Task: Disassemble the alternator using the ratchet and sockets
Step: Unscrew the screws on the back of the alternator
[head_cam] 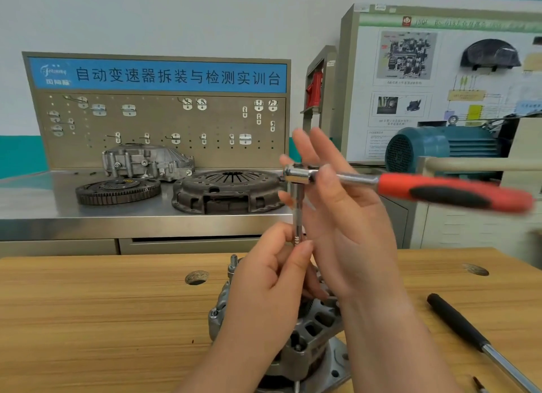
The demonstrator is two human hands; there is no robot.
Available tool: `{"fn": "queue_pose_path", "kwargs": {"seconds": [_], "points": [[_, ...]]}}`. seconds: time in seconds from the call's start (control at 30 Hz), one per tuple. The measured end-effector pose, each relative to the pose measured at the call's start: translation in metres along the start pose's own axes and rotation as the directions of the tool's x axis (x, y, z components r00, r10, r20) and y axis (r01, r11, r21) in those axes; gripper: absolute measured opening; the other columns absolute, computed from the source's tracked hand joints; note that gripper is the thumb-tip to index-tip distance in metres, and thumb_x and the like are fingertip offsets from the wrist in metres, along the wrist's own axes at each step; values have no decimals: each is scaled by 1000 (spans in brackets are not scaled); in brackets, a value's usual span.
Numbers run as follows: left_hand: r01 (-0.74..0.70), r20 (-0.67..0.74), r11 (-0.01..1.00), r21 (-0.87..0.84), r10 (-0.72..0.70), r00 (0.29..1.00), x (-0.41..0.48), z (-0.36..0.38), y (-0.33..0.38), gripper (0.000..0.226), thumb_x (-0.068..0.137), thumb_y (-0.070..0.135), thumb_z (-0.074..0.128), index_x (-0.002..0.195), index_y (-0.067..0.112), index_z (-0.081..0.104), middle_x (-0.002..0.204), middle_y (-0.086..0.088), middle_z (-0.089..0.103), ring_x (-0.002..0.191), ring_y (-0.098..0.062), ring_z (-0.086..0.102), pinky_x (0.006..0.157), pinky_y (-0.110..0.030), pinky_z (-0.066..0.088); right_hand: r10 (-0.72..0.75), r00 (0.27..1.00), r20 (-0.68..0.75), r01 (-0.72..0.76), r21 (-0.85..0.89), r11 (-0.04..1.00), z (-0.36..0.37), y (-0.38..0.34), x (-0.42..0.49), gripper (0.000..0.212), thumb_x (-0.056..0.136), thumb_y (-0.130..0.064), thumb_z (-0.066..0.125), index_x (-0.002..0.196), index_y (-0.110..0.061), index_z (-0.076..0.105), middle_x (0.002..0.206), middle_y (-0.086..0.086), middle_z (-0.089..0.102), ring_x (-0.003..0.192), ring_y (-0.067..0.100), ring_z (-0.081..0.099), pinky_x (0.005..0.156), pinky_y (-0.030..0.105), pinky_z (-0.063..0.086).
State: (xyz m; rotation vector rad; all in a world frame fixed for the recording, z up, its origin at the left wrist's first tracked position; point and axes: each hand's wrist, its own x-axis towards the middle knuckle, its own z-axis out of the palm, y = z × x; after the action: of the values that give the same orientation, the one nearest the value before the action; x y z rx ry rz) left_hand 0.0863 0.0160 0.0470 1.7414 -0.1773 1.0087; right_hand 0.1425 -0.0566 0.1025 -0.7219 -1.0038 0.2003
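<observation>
Alternator point(311, 331): stands on end on the wooden worktop point(88, 319) at lower centre, nearest the viewer and partly hidden by both forearms. A threaded stud point(233, 262) rises at its left rim.

Left hand point(264, 290): directly above the housing. Thumb and forefinger pinch the lower end of the extension bar point(296, 213), and the other fingers curl loosely beneath. The bar stands near upright. Its socket and the fastener it meets are hidden behind this hand, so seating cannot be confirmed.

Ratchet point(425, 187): its head sits on top of the bar, well above the alternator. The red-and-black handle points right and is slightly blurred.

Right hand point(346, 213): fingers straight and spread upward. The thumb lies across the chrome neck just beside the head and pins it against the palm. No finger wraps the handle.

Black-handled tool point(457, 325): lies on the worktop at far right, apart from both hands.

Step in hand, as judged: loosening a housing fastener. The left hand should hold the bar in line with the bolt so that the socket sits square. The right should press down lightly at the ratchet head while swinging. A tilted bar would likely slip and round the fastener. A stiff fastener probably calls for a grip farther out on the handle. Whether the alternator is clamped cannot be told, so it may turn under load.
</observation>
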Motion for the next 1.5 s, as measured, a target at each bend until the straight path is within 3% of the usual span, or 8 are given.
{"fn": "queue_pose_path", "kwargs": {"seconds": [0.17, 0.33, 0.57, 0.77, 0.9, 1.0, 1.3, 1.5], "points": [[2, -33, 1000, -8, -3, 999, -2, 1, -2, 26, 84, 51, 52, 84, 27, 59, 67, -14, 61, 59, -27, 54, 56, -47, 48, 23, 999, 26, -23, 13, 1000, 2, 3, 0, 31, 83, -43, 62, 111, -33, 69, 118, -11, 70, 121, 18, 61, 102, 34, 47], [-66, 24, 996, 66, 64, 998, -2, -2, 1, 22, 90, 47, 44, 96, 36, 62, 76, 12, 66, 67, -2, 57, 62, -16, 46, 184, 982, -33, -184, 15, 983, 1, 5, 0, 53, 80, -56, 47, 110, -18, 69, 100, 7, 76, 89, 18, 74, 77, 23, 56], [18, -49, 1000, 14, -18, 999, 0, 3, 1, 18, 89, 36, 51, 77, 25, 58, 55, 3, 60, 51, -9, 57, 53, -37, 52, -90, 996, 2, 90, -73, 993, -2, 7, 0, 32, 76, -47, 73, 108, -40, 73, 126, -11, 66, 131, 21, 52, 107, 40, 42], [-77, -16, 990, 120, 80, 997, -5, 1, 1, 30, 90, 52, 39, 90, 30, 60, 67, 5, 60, 60, -13, 55, 57, -42, 50, 155, 985, -70, -151, 50, 987, -3, 8, 1, 54, 81, -55, 45, 113, -17, 67, 95, 7, 77, 87, 19, 74, 74, 25, 57], [-121, -37, 976, 181, 130, 991, -4, 1, 1, 23, 90, 45, 40, 93, 32, 59, 64, 11, 60, 57, -8, 56, 55, -31, 47, 72, 994, -79, -70, 35, 997, -2, 8, 1, 46, 79, -51, 56, 113, -22, 68, 108, 4, 75, 100, 19, 70, 90, 30, 55], [-87, -60, 982, 169, 98, 993, -4, 3, 0, 13, 94, 36, 46, 90, 34, 58, 61, 10, 63, 56, -6, 59, 57, -31, 53, -67, 997, -23, 67, 0, 998, -3, 7, 1, 36, 76, -45, 70, 109, -32, 73, 125, -6, 68, 131, 23, 52, 115, 47, 34], [-123, -31, 970, 211, 133, 991, -6, 2, 5, 28, 90, 52, 37, 92, 31, 56, 73, -2, 63, 64, -21, 58, 56, -38, 45, 112, 992, -54, -108, 73, 991, 0, 8, 0, 50, 81, -51, 50, 109, -14, 69, 97, 11, 76, 89, 22, 74, 79, 25, 57], [-75, -91, 971, 229, 98, 991, -5, 4, 4, 12, 92, 32, 43, 87, 30, 54, 61, 14, 64, 56, -2, 60, 52, -11, 42, -97, 995, -8, 97, -40, 994, 0, 6, 0, 28, 76, -39, 74, 104, -36, 75, 122, -9, 69, 129, 23, 54, 109, 44, 39]]}}
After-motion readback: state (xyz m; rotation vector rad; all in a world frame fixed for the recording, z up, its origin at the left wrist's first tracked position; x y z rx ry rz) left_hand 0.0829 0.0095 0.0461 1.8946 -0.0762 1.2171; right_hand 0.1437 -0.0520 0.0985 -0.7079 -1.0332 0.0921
